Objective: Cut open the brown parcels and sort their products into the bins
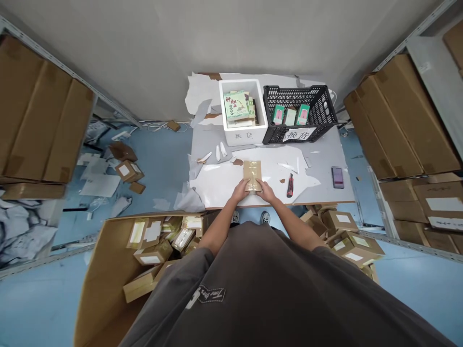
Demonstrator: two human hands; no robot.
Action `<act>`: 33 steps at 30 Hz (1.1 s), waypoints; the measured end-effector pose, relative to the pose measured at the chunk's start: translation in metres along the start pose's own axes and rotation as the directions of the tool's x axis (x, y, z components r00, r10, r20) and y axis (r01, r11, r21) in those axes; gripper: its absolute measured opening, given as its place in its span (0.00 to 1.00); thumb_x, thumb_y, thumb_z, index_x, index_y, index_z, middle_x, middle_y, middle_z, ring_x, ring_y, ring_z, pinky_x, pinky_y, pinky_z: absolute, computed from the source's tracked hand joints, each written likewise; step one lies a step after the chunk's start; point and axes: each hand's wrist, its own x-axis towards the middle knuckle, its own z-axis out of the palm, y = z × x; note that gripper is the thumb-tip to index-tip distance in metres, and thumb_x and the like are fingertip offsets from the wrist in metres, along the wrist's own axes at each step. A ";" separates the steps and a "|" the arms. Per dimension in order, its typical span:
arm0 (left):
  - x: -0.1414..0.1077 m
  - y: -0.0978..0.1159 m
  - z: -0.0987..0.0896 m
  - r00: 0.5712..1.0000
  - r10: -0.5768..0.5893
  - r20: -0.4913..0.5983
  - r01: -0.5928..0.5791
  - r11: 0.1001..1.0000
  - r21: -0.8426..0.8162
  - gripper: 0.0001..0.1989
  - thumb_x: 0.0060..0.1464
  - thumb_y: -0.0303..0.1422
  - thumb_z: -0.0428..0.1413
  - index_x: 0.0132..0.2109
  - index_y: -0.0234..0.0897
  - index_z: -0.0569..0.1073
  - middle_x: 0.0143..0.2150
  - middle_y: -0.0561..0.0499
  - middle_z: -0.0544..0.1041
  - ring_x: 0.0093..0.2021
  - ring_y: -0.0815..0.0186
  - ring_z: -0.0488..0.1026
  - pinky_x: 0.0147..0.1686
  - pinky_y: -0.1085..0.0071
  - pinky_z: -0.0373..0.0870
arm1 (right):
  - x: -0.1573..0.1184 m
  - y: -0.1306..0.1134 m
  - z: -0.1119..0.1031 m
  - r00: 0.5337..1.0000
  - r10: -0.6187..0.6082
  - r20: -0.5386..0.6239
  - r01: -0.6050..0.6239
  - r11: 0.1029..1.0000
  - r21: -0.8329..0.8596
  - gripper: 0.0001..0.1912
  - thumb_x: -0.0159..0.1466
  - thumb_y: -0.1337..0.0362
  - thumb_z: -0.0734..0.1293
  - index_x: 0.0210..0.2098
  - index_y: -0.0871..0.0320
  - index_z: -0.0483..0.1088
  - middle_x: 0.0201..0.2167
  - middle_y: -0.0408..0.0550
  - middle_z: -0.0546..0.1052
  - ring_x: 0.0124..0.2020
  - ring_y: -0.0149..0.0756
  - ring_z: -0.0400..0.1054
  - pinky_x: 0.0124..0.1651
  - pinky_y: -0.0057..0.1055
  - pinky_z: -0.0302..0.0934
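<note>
A small brown cardboard box [252,170], with shiny tape along its top, lies on the table near the front edge. My left hand [240,191] grips its near left corner, fingers closed along the side. On the opposite side, my right hand [266,192] holds the near right corner in the same way. To the right of the box a red and black utility knife [290,185] rests on the white paper covering [224,185]. Torn paper scraps lie around the box.
At the table's back stand a white foam box [244,135] with packets and a black plastic crate [321,127] with small green-and-white boxes. A phone [337,177] lies at right. A large carton [96,270] of parcels is at my left; more parcels [352,248] are piled at right.
</note>
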 end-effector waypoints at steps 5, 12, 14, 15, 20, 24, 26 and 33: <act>0.015 0.029 -0.027 0.979 -0.062 -0.197 0.025 0.982 -0.187 0.33 0.66 0.38 0.65 0.74 0.44 0.70 0.65 0.43 0.82 0.63 0.54 0.81 0.64 0.58 0.78 | 0.014 0.000 -0.049 0.985 -0.088 -0.148 0.106 0.988 0.114 0.37 0.76 0.54 0.63 0.82 0.52 0.56 0.59 0.55 0.81 0.53 0.48 0.78 0.61 0.46 0.72; 0.035 0.044 -0.013 0.976 -0.157 -0.149 0.124 0.969 -0.213 0.46 0.63 0.33 0.60 0.84 0.44 0.55 0.72 0.44 0.78 0.61 0.55 0.81 0.65 0.57 0.76 | 0.060 -0.012 -0.066 0.983 0.092 -0.159 -0.087 0.995 0.037 0.33 0.78 0.57 0.59 0.80 0.53 0.60 0.44 0.52 0.85 0.47 0.52 0.81 0.57 0.45 0.72; 0.038 0.043 -0.007 0.970 -0.177 -0.167 0.143 0.971 -0.194 0.43 0.65 0.33 0.57 0.83 0.44 0.57 0.74 0.45 0.75 0.64 0.56 0.79 0.67 0.57 0.75 | 0.066 -0.014 -0.064 0.985 0.085 -0.153 -0.082 0.996 0.022 0.29 0.78 0.59 0.58 0.76 0.51 0.65 0.48 0.51 0.85 0.51 0.50 0.80 0.60 0.45 0.71; 0.038 0.042 -0.005 0.970 -0.167 -0.177 0.136 0.976 -0.171 0.41 0.66 0.33 0.57 0.83 0.44 0.58 0.76 0.44 0.73 0.67 0.56 0.77 0.68 0.57 0.74 | 0.067 -0.014 -0.065 0.987 0.066 -0.148 -0.063 0.998 0.026 0.28 0.78 0.60 0.58 0.74 0.51 0.67 0.52 0.52 0.85 0.53 0.49 0.79 0.61 0.45 0.71; 0.023 0.034 -0.008 0.983 -0.064 -0.174 0.062 0.998 -0.017 0.39 0.66 0.38 0.61 0.81 0.42 0.63 0.84 0.38 0.58 0.80 0.48 0.61 0.72 0.53 0.71 | 0.046 0.003 -0.077 0.992 -0.096 -0.087 0.101 0.994 0.051 0.30 0.74 0.53 0.67 0.72 0.53 0.68 0.67 0.57 0.75 0.57 0.48 0.76 0.62 0.47 0.71; 0.006 0.030 0.000 0.999 0.021 -0.041 -0.022 1.000 -0.018 0.52 0.53 0.34 0.72 0.81 0.45 0.61 0.86 0.39 0.50 0.82 0.44 0.56 0.71 0.52 0.72 | 0.018 0.014 -0.068 0.978 -0.206 0.037 0.204 0.978 0.050 0.40 0.64 0.58 0.77 0.73 0.50 0.66 0.68 0.56 0.70 0.59 0.49 0.75 0.61 0.45 0.72; 0.003 0.031 0.006 0.998 0.046 -0.052 -0.048 0.998 -0.030 0.53 0.51 0.29 0.70 0.81 0.45 0.60 0.84 0.38 0.54 0.82 0.45 0.57 0.70 0.53 0.74 | 0.008 0.012 -0.058 0.978 -0.207 0.025 0.206 0.978 0.045 0.41 0.64 0.63 0.75 0.75 0.50 0.64 0.68 0.57 0.69 0.62 0.49 0.74 0.62 0.46 0.72; 0.005 0.043 -0.012 0.980 -0.067 -0.186 0.049 0.994 -0.099 0.42 0.62 0.35 0.65 0.80 0.48 0.63 0.73 0.44 0.75 0.50 0.57 0.84 0.59 0.59 0.79 | 0.013 -0.001 -0.065 0.973 -0.199 -0.115 0.198 0.980 -0.018 0.29 0.75 0.59 0.64 0.74 0.53 0.67 0.65 0.57 0.76 0.54 0.48 0.77 0.62 0.46 0.72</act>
